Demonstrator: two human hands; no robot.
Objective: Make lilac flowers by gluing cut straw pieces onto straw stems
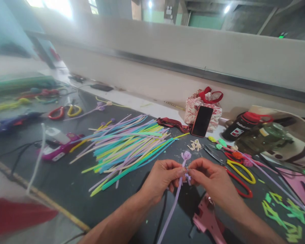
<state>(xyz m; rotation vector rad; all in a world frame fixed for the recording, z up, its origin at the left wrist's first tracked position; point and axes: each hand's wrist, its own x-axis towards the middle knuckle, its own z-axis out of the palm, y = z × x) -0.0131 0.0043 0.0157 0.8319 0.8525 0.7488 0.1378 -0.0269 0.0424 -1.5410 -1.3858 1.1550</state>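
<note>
The dark table (66,179) carries a loose spread of pastel pipe cleaners (127,145). Near them, above the table, the left hand (164,176) and right hand (205,173) are both pinched narrow on a lilac pipe-cleaner flower (177,195), its long stem trailing toward the person. It should weigh almost nothing: soft, fuzzy, bendable, hardly slippery. The stem just under the bud (186,155) seems the safest hold; the bud's coils would likely crush if squeezed, and the small folded loops (187,179) below could bend.
</note>
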